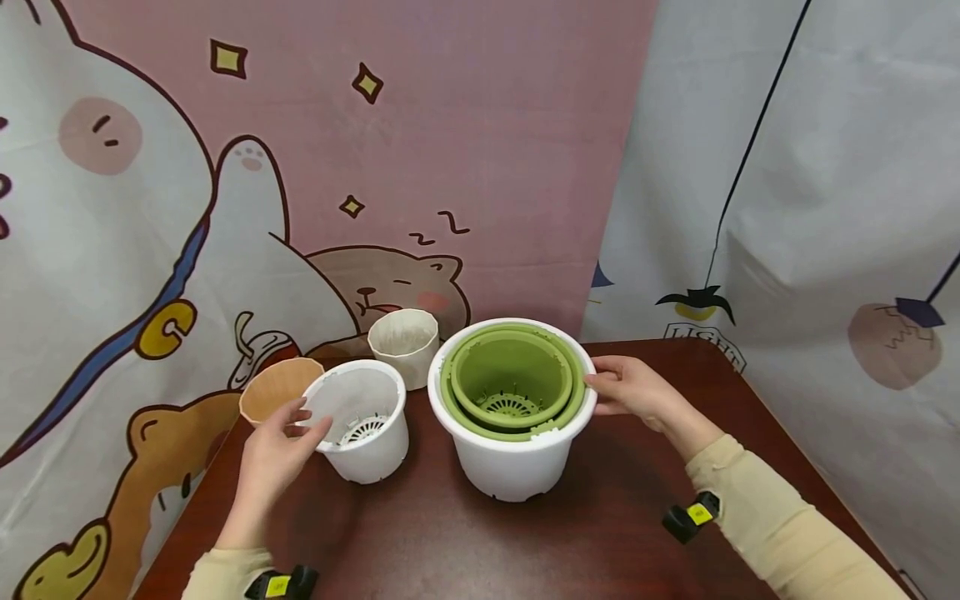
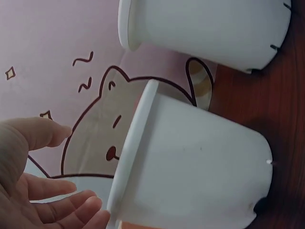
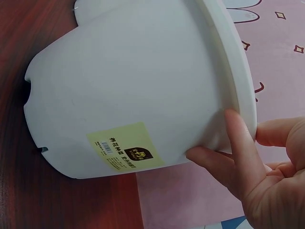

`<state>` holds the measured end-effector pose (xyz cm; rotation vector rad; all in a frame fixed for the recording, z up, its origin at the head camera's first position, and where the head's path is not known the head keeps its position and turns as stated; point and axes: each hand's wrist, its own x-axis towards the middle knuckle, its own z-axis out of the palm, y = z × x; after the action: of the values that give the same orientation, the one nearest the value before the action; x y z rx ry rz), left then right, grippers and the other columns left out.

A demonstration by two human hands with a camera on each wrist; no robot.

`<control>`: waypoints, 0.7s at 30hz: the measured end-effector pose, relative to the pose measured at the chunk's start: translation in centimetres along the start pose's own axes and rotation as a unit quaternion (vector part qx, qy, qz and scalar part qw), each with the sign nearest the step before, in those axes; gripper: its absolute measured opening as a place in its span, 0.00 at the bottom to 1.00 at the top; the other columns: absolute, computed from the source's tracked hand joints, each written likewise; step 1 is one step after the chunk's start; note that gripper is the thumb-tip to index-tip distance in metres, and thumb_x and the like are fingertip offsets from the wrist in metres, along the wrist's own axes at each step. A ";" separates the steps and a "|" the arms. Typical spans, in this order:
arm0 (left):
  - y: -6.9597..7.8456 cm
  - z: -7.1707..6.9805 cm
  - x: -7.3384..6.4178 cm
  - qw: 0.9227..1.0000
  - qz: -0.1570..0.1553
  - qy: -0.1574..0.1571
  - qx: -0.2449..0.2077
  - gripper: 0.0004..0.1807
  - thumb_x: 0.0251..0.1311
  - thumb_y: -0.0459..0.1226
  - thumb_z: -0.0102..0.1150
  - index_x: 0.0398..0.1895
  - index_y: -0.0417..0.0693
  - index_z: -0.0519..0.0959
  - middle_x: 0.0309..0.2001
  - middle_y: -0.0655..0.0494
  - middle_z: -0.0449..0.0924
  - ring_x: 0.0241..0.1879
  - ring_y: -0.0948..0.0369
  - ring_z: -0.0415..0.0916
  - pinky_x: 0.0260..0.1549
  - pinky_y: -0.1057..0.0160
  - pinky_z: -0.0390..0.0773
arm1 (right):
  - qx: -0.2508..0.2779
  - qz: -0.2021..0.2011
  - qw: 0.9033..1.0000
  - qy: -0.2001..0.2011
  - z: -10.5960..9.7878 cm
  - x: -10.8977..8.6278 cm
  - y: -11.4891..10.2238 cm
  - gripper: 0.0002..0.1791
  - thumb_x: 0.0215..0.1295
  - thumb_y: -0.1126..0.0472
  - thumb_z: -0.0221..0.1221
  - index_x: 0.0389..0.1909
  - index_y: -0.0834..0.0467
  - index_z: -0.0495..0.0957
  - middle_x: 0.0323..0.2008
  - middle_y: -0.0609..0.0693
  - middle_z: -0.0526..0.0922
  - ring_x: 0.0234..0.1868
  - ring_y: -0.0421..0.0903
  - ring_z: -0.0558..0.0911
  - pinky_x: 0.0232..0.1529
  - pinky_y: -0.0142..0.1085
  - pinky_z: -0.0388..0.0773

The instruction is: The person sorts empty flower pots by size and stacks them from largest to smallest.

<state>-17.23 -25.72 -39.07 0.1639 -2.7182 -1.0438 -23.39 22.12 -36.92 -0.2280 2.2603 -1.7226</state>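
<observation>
On the right, a large white flower pot (image 1: 510,471) stands upright with a green pot (image 1: 447,390) nested inside it and a smaller green pot (image 1: 513,362) inside that. My right hand (image 1: 637,392) pinches the large pot's rim at its right side, thumb on top and fingers beneath the lip. A yellow label (image 3: 126,148) shows on that pot's wall in the right wrist view. To the left, a smaller white pot (image 1: 375,458) with a slotted bottom stands upright. My left hand (image 1: 273,458) is at its left rim, fingers loosely spread and thumb apart from them, gripping nothing.
Behind the small white pot are an orange pot (image 1: 279,390) at the left and a cream, faceted pot (image 1: 412,362). All stand on a dark reddish-brown table (image 1: 465,550). A printed cloth backdrop (image 1: 510,150) hangs right behind the table.
</observation>
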 end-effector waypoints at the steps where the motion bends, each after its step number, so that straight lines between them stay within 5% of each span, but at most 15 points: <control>1: -0.2 0.0 0.1 1.000 -0.003 -0.001 0.004 0.36 0.64 0.51 0.63 0.66 0.34 0.70 0.55 0.34 0.78 0.51 0.42 0.79 0.48 0.45 0.80 | 0.001 0.000 1.000 0.000 0.0 0.0 0.0 0.30 0.74 0.67 0.52 0.69 0.79 0.55 0.57 0.73 0.74 0.45 0.49 0.84 0.43 0.43 0.85; 11: -1.4 -0.4 0.5 0.999 -0.025 0.017 0.014 0.38 0.64 0.51 0.62 0.65 0.29 0.69 0.53 0.31 0.78 0.50 0.41 0.78 0.48 0.43 0.80 | 0.004 -0.003 1.000 -0.005 -0.1 0.0 0.0 0.30 0.75 0.67 0.52 0.69 0.78 0.54 0.57 0.73 0.75 0.45 0.47 0.84 0.43 0.43 0.85; 21: -2.7 -0.3 1.2 0.998 -0.066 -0.012 0.015 0.43 0.65 0.55 0.59 0.68 0.26 0.63 0.56 0.27 0.74 0.53 0.37 0.75 0.49 0.42 0.80 | 0.004 0.000 1.000 0.001 -0.1 0.1 0.2 0.30 0.74 0.67 0.52 0.69 0.78 0.55 0.57 0.73 0.75 0.45 0.48 0.84 0.43 0.43 0.85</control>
<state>-18.22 -28.11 -40.49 0.3431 -2.7774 -1.0459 -23.47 22.21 -37.09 -0.2242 2.2536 -1.7314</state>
